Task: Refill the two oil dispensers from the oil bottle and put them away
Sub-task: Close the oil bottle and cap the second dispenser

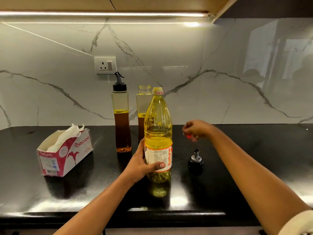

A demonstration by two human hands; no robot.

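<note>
Backsplash (203, 48): white marble with grey veins, lit by a strip under the cabinet.
Countertop (84, 192): glossy black and carrying everything below.
Tissue box (67, 155): red and white, open-topped with a tissue sticking up, and stood at the left, well apart from the bottles.
Oil bottle (158, 126): clear plastic, upright on the countertop at the middle, just in front of the open dispenser, with yellow oil filling most of it.
Capped dispenser (121, 116): a tall square bottle with a black pourer top, stood near the backsplash and held dark oil in its lower part.
Open dispenser (141, 106): stood just right of the capped one, its mouth was bare, and it was partly hidden behind the oil bottle.
Left hand (140, 165): gripped the oil bottle at its label, with the thumb across the front.
Right hand (197, 129): was raised above the countertop right of the oil bottle, with its fingers curled round a small red thing (188, 136) too blurred to name.
Wall socket (105, 65): was set in the backsplash above the capped dispenser.
Loose pourer cap (196, 161): black, stood upright on the countertop near the oil bottle's right.
</note>
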